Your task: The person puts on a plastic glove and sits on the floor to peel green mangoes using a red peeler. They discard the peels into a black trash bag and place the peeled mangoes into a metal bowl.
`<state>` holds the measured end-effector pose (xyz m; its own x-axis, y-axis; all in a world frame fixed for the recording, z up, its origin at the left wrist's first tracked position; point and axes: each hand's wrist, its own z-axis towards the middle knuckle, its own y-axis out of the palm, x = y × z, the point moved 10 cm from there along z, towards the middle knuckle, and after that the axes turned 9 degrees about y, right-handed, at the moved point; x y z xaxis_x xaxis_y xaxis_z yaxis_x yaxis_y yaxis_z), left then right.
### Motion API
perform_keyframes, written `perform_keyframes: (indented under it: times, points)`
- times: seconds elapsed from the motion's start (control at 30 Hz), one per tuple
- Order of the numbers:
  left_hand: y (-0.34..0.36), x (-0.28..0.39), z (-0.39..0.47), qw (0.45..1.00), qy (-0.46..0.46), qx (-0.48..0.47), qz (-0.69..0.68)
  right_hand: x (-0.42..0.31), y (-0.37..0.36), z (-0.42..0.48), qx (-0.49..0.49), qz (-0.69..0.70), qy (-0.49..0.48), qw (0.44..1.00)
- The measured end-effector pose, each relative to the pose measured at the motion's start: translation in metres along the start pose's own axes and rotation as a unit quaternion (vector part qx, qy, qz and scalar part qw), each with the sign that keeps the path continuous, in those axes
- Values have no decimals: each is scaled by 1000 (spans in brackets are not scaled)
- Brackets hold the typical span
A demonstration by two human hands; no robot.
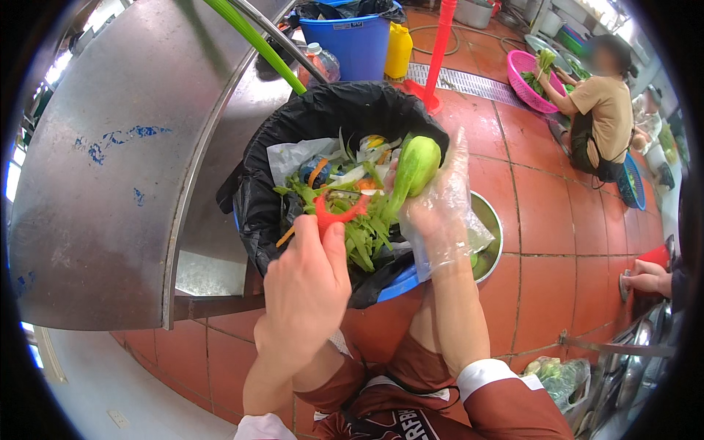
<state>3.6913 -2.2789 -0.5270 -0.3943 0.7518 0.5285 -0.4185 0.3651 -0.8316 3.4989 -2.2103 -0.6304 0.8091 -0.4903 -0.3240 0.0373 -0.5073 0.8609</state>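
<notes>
My left hand [308, 275], bare, grips a red Y-shaped vegetable peeler [335, 212] by its handle, the blade end over the peelings. In my right hand [440, 203], inside a clear plastic glove, lies a pale green gourd [419, 165] with a narrow end pointing down and left. A small space separates peeler and gourd. Both are above a blue bin lined with a black plastic bag [352, 102], which holds green peelings [360, 236], orange scraps and white paper. Partly behind my right wrist, a round metal bowl [498, 234] on the floor holds something green.
A steel table [110, 165] stands at left. Beyond the bin are a blue bucket [346, 49], a yellow jug [398, 50] and a red pole [440, 55]. At right, a crouching person [605, 110] handles greens over a pink basket [517, 77]; another person's hand [646, 278] shows at the edge.
</notes>
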Motion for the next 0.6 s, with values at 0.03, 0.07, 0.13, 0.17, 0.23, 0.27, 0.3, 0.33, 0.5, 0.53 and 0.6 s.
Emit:
perform_keyframes:
  times: [0.03,0.07,0.13,0.17,0.23,0.27,0.3,0.33,0.5,0.53,0.6]
  points:
    - [8,-8,2,998,-6,-50,48,-2,0,-3,27,-51,-3,998]
    - [19,-19,3,990,-13,-99,96,-4,-1,-5,54,-102,-7,993]
    - [27,-40,3,973,-14,-163,165,-12,11,-12,51,-187,-102,976]
    - [18,-40,6,983,-18,-117,139,-16,18,-18,50,-227,-149,961]
    - [-5,-31,13,996,-23,-39,77,-16,22,-27,62,-282,-184,940]
    - [-14,-18,15,1000,10,18,17,-13,21,-27,64,-282,-185,939]
    - [-11,-11,16,999,21,21,-13,-11,25,-25,56,-283,-184,940]
    - [-8,-2,18,998,33,24,-43,-6,22,-20,58,-280,-171,943]
    - [43,-10,7,996,42,-61,-43,0,21,-18,40,-211,-137,967]
    - [46,-15,2,996,28,-85,-15,-5,20,-21,44,-180,-134,973]
    - [47,-30,-7,990,4,-135,40,-14,15,-21,26,-116,-135,984]
